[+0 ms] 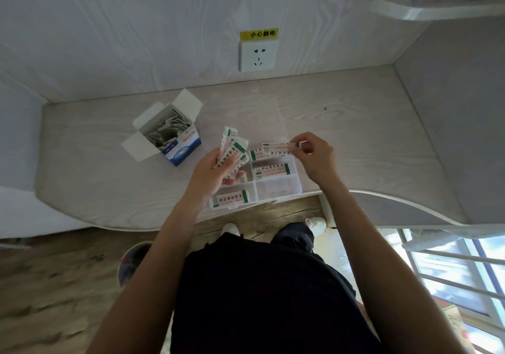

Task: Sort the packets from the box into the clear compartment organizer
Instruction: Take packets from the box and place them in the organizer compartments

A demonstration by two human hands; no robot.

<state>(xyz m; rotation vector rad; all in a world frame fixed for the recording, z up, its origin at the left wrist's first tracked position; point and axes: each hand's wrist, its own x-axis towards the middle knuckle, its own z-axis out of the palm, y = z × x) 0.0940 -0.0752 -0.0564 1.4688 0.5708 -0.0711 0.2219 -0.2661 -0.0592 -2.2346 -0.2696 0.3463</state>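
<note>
Left hand [218, 169] grips packets [232, 148] (fanned); right hand [314, 154] pinches one packet [276, 147] over organizer [295, 187].

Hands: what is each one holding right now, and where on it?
Left hand grips a fan of packets by their lower ends. Right hand pinches one packet at its right end.

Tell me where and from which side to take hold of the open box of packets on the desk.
Grip the open box across its two long side walls, just below the flaps, coming down from above. It stands upright with its flaps splayed outward and packets filling the mouth, so the flaps are flimsy and the top is blocked; the flat walls probably give the firmest hold.
</note>
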